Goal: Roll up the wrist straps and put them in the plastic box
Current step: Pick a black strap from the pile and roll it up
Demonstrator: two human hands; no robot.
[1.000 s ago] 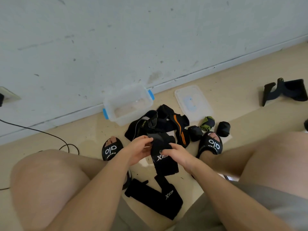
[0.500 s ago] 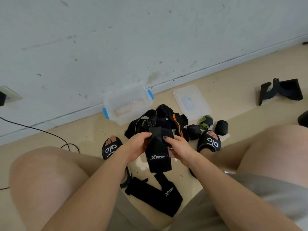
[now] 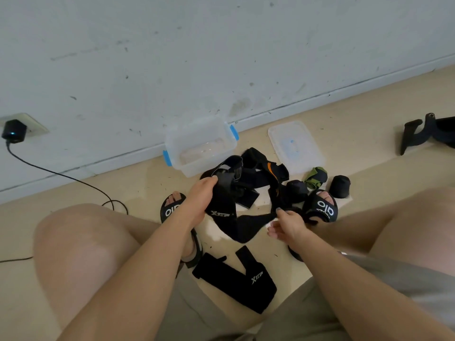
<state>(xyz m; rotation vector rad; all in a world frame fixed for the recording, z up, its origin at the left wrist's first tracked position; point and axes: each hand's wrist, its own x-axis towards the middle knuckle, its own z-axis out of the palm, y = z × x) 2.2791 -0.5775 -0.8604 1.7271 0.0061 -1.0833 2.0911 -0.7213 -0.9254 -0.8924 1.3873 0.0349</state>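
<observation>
- Two hands now hold one black fabric wrist strap with a white logo [image 3: 231, 217] stretched out between them; half a second ago it hung folded and compact under both hands, so it has been pulled open sideways since then.
- That change suggests the strap is being straightened before rolling starts, so for this strap the roll is not yet begun.
- The left hand [image 3: 200, 200] has its grip closed around the strap's upper end, thumb over the fabric, in front of the clear plastic box with blue latches [image 3: 199, 143].
- The right hand [image 3: 286, 223] pinches the strap's thin tail between thumb and forefinger, the other fingers loosely spread, further from the box and to its right.
- The strap sags in a shallow curve between the hands, wide and padded near the logo, narrowing toward the right; it looks limp and will need tension to roll tight.
- The box stands open and looks empty against the wall, its clear lid [image 3: 295, 146] lying just right of it.
- A tangle of black straps, one with an orange stripe [image 3: 258, 175], lies directly in front of the box; three small rolled bundles [image 3: 317, 182] sit to the right of the tangle.
- Another flat black strap with a white logo [image 3: 236, 279] lies on the floor, well in front of the box, between the knees.
</observation>
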